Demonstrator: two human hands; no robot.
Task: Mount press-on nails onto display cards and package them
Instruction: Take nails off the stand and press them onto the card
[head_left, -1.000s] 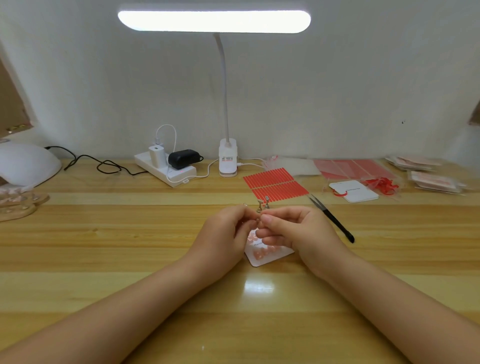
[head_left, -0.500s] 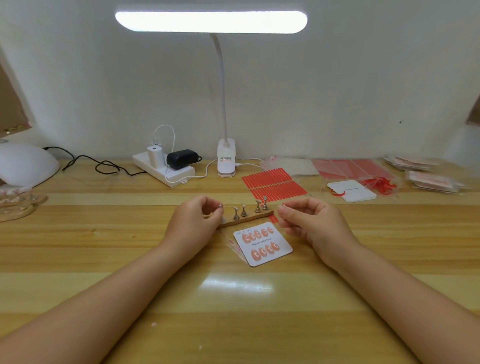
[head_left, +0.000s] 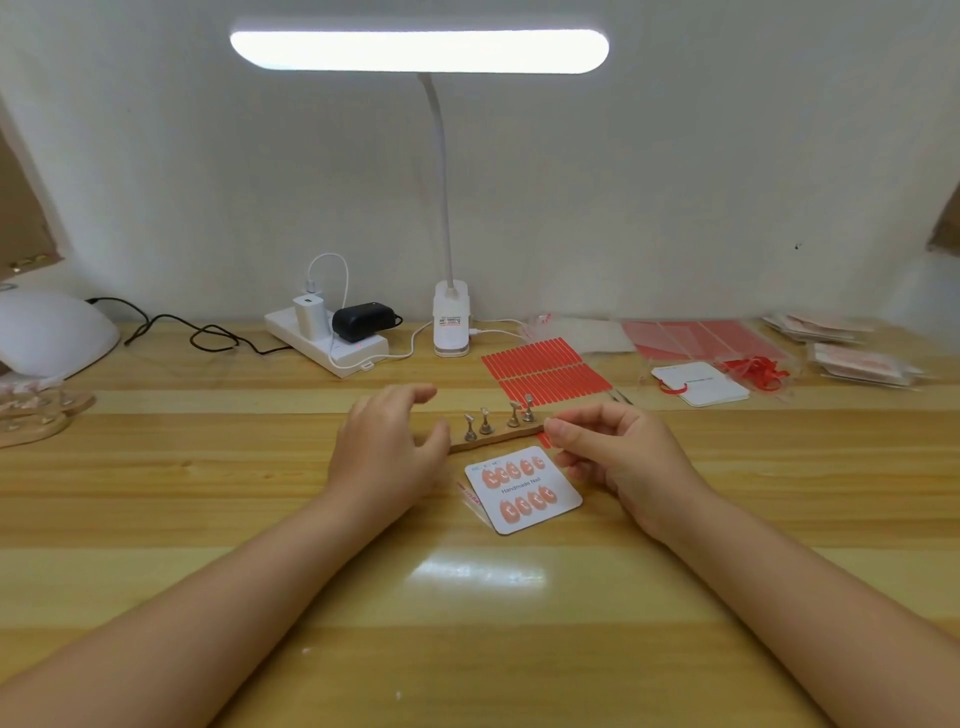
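A white display card (head_left: 524, 491) printed "Handmade Nail" lies flat on the desk with several pink press-on nails stuck on it. Just behind it lies a narrow wooden nail stand (head_left: 498, 435) with several small metal holders, none with a nail on it that I can see. My left hand (head_left: 389, 447) hovers at the stand's left end, fingers spread and relaxed, holding nothing. My right hand (head_left: 613, 457) is curled, thumb and forefinger pinching the stand's right end. A scrap of clear film (head_left: 466, 493) pokes out from under the card's left edge.
Behind the stand lies a sheet of red adhesive strips (head_left: 545, 371), with black tweezers (head_left: 621, 397) partly hidden. Right: a blank card with red ribbon (head_left: 701, 384), red sheets, packaged sets (head_left: 862, 364). At the back: lamp base (head_left: 451, 327), power strip (head_left: 327, 343). Left: white nail lamp (head_left: 47, 332).
My hands were bunched together over the card a second ago. They moved apart to the ends of the stand, uncovering the card. My left hand has now let go and opened.
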